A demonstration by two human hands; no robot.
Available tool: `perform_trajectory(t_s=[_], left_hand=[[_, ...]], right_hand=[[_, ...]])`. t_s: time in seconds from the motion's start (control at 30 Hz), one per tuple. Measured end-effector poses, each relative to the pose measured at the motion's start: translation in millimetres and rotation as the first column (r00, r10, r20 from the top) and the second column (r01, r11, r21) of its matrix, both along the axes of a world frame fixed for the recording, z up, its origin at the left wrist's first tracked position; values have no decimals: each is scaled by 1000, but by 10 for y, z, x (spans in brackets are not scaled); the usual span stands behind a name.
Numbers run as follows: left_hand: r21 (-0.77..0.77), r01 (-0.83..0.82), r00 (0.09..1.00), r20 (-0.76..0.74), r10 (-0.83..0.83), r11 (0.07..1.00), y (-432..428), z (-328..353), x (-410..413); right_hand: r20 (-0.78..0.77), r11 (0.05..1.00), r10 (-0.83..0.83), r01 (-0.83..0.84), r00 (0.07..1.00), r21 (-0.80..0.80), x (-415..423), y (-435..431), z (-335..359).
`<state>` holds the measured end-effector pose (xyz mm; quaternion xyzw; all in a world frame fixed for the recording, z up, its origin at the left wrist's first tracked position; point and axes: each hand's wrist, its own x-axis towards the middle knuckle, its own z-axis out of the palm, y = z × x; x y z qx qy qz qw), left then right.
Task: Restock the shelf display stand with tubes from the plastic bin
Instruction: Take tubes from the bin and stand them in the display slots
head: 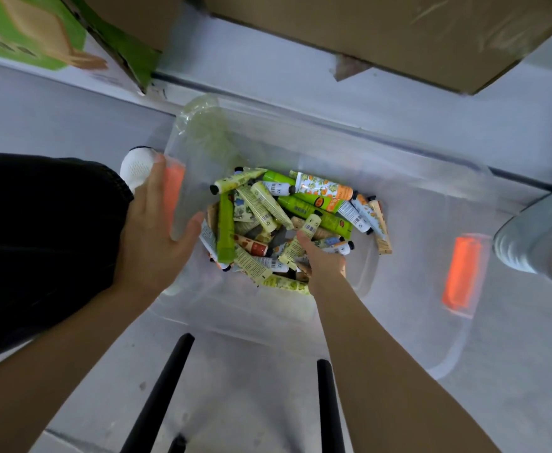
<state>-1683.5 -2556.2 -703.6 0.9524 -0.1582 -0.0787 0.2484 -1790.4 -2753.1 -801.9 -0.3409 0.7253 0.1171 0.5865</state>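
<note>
Head view looked straight down into a clear plastic bin standing on the pale floor. A jumbled heap of tubes (green, cream and patterned, most with dark caps) lay in its bottom. The left hand rested flat against the bin's left end beside an orange latch, its grip spread with the fingers straight. The right hand was down among the tubes, fingertips buried in the heap, so I cannot tell whether its grip was pinching one. A second orange latch showed on the bin's right end. Cardboard boxes stood beyond the bin, and two black legs crossed the near floor.
</note>
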Motion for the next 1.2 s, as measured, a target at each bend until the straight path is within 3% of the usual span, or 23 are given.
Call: perform_trajectory(t_s=[0.37,0.63,0.77,0.9,1.0,1.07,1.1,1.13,1.2], left_hand=[[-65,4,1000,-4,-4,998,21,-15,3],[-116,22,998,53,-16,993,0,27,-8],[-106,25,999,-26,-28,994,36,14,5],[36,63,997,-50,-61,997,49,78,36],[-26,90,994,-53,-91,996,-138,396,51],[-166,84,977,-182,-114,983,-335,665,59],[-245,22,939,-328,-104,969,-434,815,51],[-308,-89,853,-514,-87,947,-524,980,36],[-404,-371,596,-794,-120,836,-696,1363,-1]], right_hand=[[76,999,-53,52,996,11,145,-14,-5],[145,999,14,-19,989,37,107,4,-29],[257,998,33,-44,966,41,-3,-41,266],[415,996,64,-81,908,25,-76,-158,736],[478,991,124,-134,870,-13,-63,-232,1213],[542,987,151,-156,827,-37,-19,-245,1574],[585,986,156,-156,796,-50,11,-246,1755],[628,986,162,-154,761,-67,42,-244,1938],[712,984,172,-146,681,-98,99,-226,2321]])
